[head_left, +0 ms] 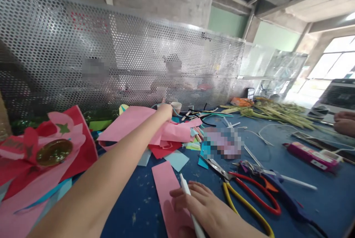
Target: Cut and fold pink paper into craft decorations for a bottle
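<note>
My left arm stretches far forward across the blue table [318, 193]. My left hand [165, 111] is closed at the far side, by a crumpled pink paper sheet [144, 125] and a small paper cup [176, 107]; a thin light-blue strip seems pinched in its fingers. My right hand [203, 204] lies near the front edge, fingers closed round a white pen-like stick [186, 190]. It rests on a pink paper strip [166, 190].
Red and yellow handled scissors [244, 193] lie right of my right hand. Red, pink and blue paper scraps [172, 153] litter the middle; a red paper decoration [47, 149] sits left. Green stalks [277, 114], a pink box [310, 156], another person's hand [345, 122] at right. Perforated metal screen [124, 57] behind.
</note>
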`<action>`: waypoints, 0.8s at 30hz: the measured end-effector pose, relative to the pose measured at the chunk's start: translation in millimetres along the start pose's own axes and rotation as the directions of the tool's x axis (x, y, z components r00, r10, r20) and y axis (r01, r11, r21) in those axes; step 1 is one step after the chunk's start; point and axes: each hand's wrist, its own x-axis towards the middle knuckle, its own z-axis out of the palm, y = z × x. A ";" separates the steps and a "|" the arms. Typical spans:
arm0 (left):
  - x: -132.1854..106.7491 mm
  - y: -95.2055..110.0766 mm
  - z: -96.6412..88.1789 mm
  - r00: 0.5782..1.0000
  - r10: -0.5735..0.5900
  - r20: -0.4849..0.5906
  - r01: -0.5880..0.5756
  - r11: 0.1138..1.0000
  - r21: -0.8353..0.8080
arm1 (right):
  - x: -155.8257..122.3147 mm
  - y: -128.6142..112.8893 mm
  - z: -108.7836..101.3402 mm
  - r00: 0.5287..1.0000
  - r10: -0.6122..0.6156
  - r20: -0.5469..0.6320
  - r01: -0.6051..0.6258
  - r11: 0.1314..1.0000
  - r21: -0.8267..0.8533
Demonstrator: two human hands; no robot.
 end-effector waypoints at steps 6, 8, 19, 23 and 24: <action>-10.5 1.7 -5.5 1.000 0.001 -0.012 0.000 0.997 0.077 | -5.5 2.8 0.1 0.994 0.061 0.089 -0.063 0.998 0.020; -26.3 10.3 -9.6 0.997 0.027 -0.068 -0.022 0.997 0.078 | -7.7 3.4 0.1 0.991 0.086 0.101 -0.089 0.996 0.031; -256.3 30.5 44.6 0.862 0.463 -0.206 -0.430 0.884 0.185 | -12.0 -0.6 -16.4 0.964 0.266 -0.002 -0.254 0.922 0.292; -280.5 22.4 63.0 0.837 0.528 -0.147 -0.475 0.833 0.286 | -1.6 4.0 -28.9 0.864 0.484 -0.138 -0.358 0.785 0.506; -282.5 22.3 65.8 0.824 0.549 -0.140 -0.500 0.821 0.274 | 2.2 3.6 -30.4 0.830 0.539 -0.141 -0.344 0.695 0.631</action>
